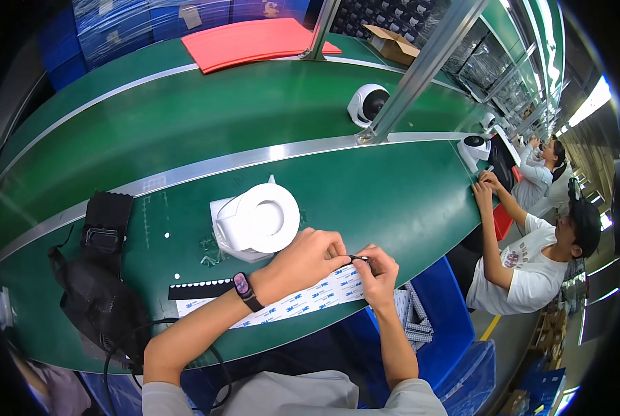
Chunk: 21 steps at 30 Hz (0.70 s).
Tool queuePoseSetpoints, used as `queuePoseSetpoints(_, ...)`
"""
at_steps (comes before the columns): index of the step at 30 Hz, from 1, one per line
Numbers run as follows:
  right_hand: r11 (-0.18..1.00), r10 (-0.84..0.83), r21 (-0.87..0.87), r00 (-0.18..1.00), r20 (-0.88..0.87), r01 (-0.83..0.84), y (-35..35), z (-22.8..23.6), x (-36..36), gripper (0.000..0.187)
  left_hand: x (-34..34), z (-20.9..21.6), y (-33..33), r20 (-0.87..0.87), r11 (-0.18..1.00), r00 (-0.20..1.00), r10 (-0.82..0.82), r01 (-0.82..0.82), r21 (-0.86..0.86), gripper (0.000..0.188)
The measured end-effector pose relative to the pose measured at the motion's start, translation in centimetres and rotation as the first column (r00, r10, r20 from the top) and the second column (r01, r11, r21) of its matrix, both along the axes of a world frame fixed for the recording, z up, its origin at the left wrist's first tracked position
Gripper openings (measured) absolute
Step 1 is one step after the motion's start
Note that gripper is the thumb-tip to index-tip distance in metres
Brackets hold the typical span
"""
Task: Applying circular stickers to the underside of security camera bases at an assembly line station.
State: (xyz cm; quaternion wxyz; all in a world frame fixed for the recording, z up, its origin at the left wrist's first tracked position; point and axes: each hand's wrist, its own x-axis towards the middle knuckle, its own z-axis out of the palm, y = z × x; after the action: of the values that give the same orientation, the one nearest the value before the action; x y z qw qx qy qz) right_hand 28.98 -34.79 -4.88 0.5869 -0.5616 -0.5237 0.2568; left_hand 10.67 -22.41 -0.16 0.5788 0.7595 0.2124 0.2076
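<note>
A sheet with white, blue-printed backing paper (332,291) lies along the near edge of the green table. Its upper border is a black strip (197,289) with a row of white round spots. Over the sheet's right end, my left hand (308,258), with a watch on the wrist, is closed, its fingertips meeting those of my right hand. My right hand (377,276) pinches a small black piece (357,260) between thumb and fingers; what the left fingertips hold is hidden. Just beyond my left hand sits a white round plastic housing (289,211) with a recessed ring.
A black bag (105,301) with a cable lies left. Blue bins (449,312) stand at the lower right, below the table edge. A metal post (421,69) rises near a white camera (367,105). A co-worker (514,260) works at right; red foam sheets (254,43) lie at the back.
</note>
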Motion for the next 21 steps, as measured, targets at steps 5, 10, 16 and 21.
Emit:
queuePoseSetpoints(5,0.998,-0.037,0.040,0.999,-0.029,0.038,-0.2,-0.6,-0.1,0.008,-0.4,0.7,-0.2,-0.049,0.967,0.999,0.023,-0.010,0.254,0.021)
queuePoseSetpoints(10,1.000,-0.008,0.030,0.999,-0.038,0.010,0.3,0.1,-0.2,0.011,-0.3,0.1,-0.9,0.004,0.962,0.997,0.080,-0.078,0.260,0.017)
queuePoseSetpoints(16,0.998,-0.003,0.066,0.993,0.121,-0.005,0.4,0.0,-0.1,0.015,-0.2,-0.1,-0.8,-0.005,0.959,0.997,0.076,-0.072,0.276,0.017)
queuePoseSetpoints(21,0.992,-0.072,0.114,0.966,0.250,0.044,0.5,0.2,-0.4,0.017,-0.3,0.0,-0.4,-0.066,0.971,0.996,0.062,-0.045,0.234,0.019)
